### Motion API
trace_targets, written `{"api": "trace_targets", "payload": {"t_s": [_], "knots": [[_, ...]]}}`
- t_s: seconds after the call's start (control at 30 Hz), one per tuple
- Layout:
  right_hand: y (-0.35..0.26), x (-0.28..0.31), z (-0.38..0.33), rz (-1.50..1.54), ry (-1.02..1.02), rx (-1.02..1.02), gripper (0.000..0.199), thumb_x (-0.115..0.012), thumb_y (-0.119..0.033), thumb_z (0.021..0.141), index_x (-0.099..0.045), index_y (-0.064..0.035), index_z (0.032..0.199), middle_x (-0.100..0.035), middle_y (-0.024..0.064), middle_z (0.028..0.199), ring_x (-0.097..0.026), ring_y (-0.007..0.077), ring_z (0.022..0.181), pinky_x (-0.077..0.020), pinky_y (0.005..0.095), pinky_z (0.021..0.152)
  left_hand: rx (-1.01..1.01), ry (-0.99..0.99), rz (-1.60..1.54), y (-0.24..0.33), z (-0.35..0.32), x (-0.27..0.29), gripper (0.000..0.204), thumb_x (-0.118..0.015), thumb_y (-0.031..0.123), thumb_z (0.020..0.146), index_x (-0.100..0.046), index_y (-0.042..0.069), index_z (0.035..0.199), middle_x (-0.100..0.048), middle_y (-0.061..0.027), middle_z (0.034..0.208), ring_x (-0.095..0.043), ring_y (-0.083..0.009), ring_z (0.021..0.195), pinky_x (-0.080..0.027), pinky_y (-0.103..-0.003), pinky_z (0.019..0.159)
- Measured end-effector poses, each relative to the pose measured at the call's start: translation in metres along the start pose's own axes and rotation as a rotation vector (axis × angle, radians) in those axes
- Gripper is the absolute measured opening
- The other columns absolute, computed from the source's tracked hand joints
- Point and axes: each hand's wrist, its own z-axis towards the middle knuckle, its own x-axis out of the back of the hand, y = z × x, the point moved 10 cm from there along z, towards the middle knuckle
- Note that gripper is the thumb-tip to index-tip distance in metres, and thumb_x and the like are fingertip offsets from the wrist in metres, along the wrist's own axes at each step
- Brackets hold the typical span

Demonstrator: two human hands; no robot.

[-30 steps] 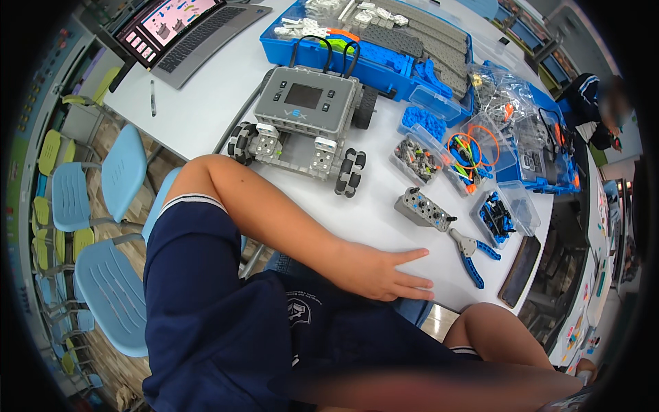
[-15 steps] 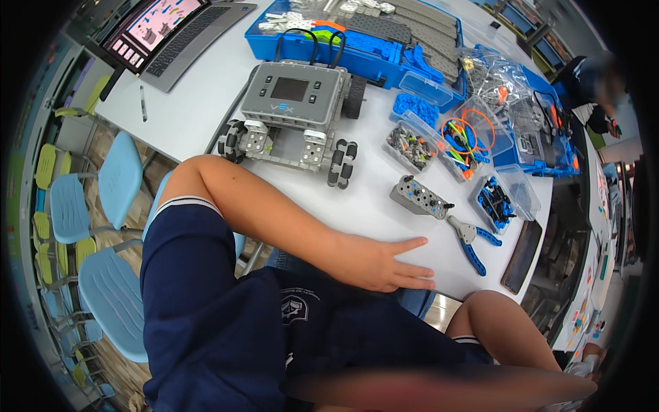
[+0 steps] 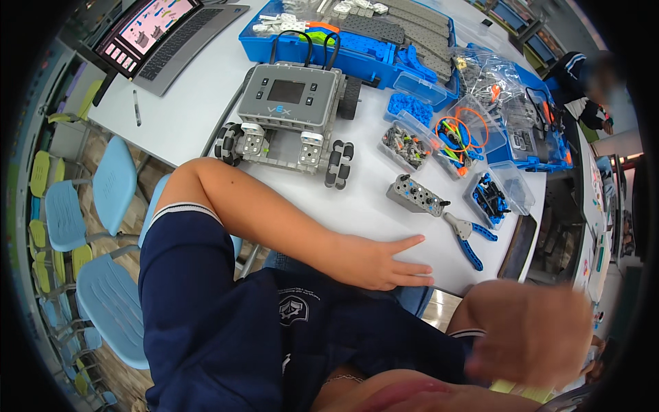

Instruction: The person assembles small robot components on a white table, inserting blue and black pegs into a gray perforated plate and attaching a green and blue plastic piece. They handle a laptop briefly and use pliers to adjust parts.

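My left hand [image 3: 374, 264] rests at the near edge of the white table, fingers spread and holding nothing. My right hand [image 3: 539, 329] is raised at the lower right, in front of my bent arm; motion smears its fingers. Beyond the left hand lies a pair of blue-handled pliers [image 3: 467, 240]. Their grey head points toward a grey block [image 3: 415, 196] with black pins standing in it. Farther left stands a wheeled toy robot [image 3: 288, 103] with a grey control box on top. Neither hand touches these things.
Small clear boxes hold black and blue pins [image 3: 487, 199], grey parts [image 3: 405, 146] and coloured pieces [image 3: 455, 141]. A large blue parts bin [image 3: 384, 69] stands behind. At far left are an open laptop [image 3: 171, 51] and a pen [image 3: 137, 108]. Blue chairs [image 3: 110, 309] stand left of the table.
My right hand has come up into view at the lower right, blurred. My left hand stays in place at the table edge. The whole view has shifted slightly.
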Motion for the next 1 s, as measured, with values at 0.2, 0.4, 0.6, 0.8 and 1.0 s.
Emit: {"api": "trace_targets", "payload": {"t_s": [0.2,0.4,0.6,0.8,1.0], "knots": [[0.157,0.031,0.138,-0.199,0.347,-0.201,0.015,-0.071,-0.018,0.092,-0.072,-0.0049,0.1,-0.065,0.003,0.071,-0.058,0.0097,0.06,-0.0474,0.0289,0.053,0.013,0.025,0.008,0.001,0.003,-0.004,0.038,-0.052,0.036,0.096,-0.072,0.018,0.122,-0.025,-0.0118,0.168,-0.026,-0.0304,0.154,-0.023,-0.072,0.119],[0.23,-0.012,0.267,-0.668,0.315,-0.282,0.021,-0.064,-0.009,0.084,-0.076,0.0003,0.098,-0.073,0.0262,0.098,-0.071,0.0406,0.1,-0.057,0.0489,0.087,0.007,0.071,0.066,0.003,0.0,-0.003,0.03,-0.053,0.037,0.099,-0.077,0.023,0.11,-0.033,-0.0103,0.163,-0.028,-0.028,0.152,-0.025,-0.072,0.117],[0.284,-0.03,0.299,-0.649,0.398,-0.355,0.018,-0.068,-0.013,0.086,-0.077,-0.0074,0.1,-0.076,0.0157,0.099,-0.075,0.0319,0.095,-0.0605,0.0425,0.084,-0.004,0.004,0.112,0.004,0.0,-0.006,0.036,-0.052,0.042,0.098,-0.07,0.025,0.124,-0.024,-0.0098,0.168,-0.023,-0.0292,0.154,-0.026,-0.071,0.117],[0.283,-0.029,0.302,-0.611,0.38,-0.319,0.026,-0.067,-0.007,0.08,-0.077,-0.0052,0.104,-0.074,0.0212,0.11,-0.073,0.0377,0.105,-0.0601,0.0463,0.087,-0.028,-0.085,0.142,0.006,0.0,-0.01,0.051,-0.05,0.046,0.097,-0.059,0.024,0.142,-0.017,-0.0109,0.171,-0.019,-0.0307,0.156,-0.028,-0.07,0.117],[0.291,-0.034,0.303,-0.536,0.301,-0.391,0.026,-0.066,-0.005,0.08,-0.077,-0.0033,0.103,-0.073,0.0229,0.11,-0.073,0.0385,0.103,-0.0602,0.0467,0.086,-0.03,-0.096,0.167,0.005,0.0,-0.008,0.05,-0.049,0.044,0.098,-0.06,0.025,0.142,-0.018,-0.0105,0.171,-0.02,-0.0305,0.156,-0.028,-0.07,0.116]]}}
